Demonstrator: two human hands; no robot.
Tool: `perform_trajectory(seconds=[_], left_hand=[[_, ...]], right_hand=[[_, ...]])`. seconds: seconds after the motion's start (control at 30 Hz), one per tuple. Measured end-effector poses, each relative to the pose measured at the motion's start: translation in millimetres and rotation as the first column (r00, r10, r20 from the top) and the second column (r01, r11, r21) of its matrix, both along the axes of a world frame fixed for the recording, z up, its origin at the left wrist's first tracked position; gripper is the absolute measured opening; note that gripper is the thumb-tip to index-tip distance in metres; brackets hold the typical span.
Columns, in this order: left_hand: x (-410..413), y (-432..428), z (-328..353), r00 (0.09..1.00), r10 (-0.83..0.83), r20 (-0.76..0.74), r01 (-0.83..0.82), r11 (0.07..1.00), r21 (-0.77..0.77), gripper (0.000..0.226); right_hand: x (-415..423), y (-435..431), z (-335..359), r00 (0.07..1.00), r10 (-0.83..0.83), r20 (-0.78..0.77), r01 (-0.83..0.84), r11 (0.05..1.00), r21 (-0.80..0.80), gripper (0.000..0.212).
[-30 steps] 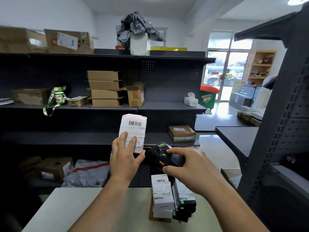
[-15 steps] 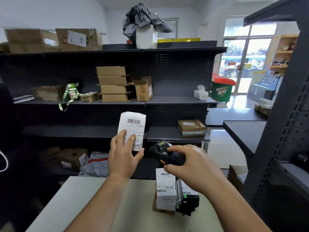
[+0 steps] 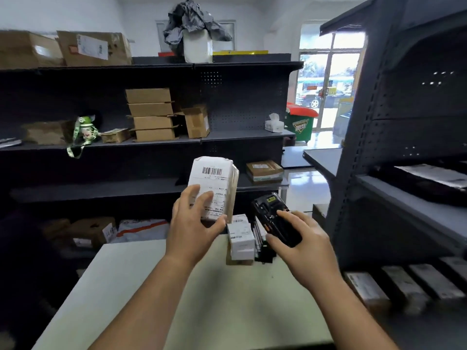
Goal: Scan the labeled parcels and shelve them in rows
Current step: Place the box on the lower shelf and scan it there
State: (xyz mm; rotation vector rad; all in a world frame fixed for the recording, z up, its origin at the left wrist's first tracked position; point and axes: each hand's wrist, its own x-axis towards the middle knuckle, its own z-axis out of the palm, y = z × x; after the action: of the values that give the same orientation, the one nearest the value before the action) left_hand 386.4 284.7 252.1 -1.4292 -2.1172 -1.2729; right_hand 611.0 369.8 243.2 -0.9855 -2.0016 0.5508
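Item: labeled parcel, white, upright, barcode label facing the camera, raised above the far edge of the table. Holder: left hand, fingers spread over the lower label and thumb clamped on the right edge. Tool: handheld scanner, black, gripped in the right hand with the fingers wrapped round its body. Change noted: a second ago a red scan line lay across the top of the parcel and the scanner sat just beside it; now the line is gone, the scanner has drawn down and off to the right, and the parcel has turned slightly so that one side face shows. The view has also swung toward the right-hand shelving unit. Reading: the scan step looks finished and shelving looks next, though the scanner screen is too small to confirm a read. Remaining stock: stack of labeled parcels on the table, between the hands. Shelved stock: a row of parcels low on the right unit; brown cartons on the rear shelves.
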Motion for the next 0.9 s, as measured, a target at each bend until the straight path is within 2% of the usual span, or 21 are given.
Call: perform_trajectory(seconds=[0.23,0.47,0.7,0.9], left_hand=[[126,-31,-6,0.941,-0.338,-0.002,0.338,0.94,0.044,0.055],[307,-15,8,0.76,-0.638,-0.121,0.648,0.758,0.074,0.055],[506,18,8,0.586,-0.801,-0.126,0.81,0.585,0.045,0.061],[627,60,-25,0.497,-0.867,-0.04,0.867,0.498,-0.022,0.056]], right_hand=[[136,-93,-1,0.959,-0.284,0.001,0.284,0.959,-0.013,0.053],[313,-138,1,0.837,-0.536,-0.106,0.543,0.839,0.039,0.053],[499,-155,1,0.683,-0.713,-0.161,0.724,0.69,0.014,0.062],[605,-132,-23,0.608,-0.789,-0.092,0.789,0.613,-0.044,0.052]])
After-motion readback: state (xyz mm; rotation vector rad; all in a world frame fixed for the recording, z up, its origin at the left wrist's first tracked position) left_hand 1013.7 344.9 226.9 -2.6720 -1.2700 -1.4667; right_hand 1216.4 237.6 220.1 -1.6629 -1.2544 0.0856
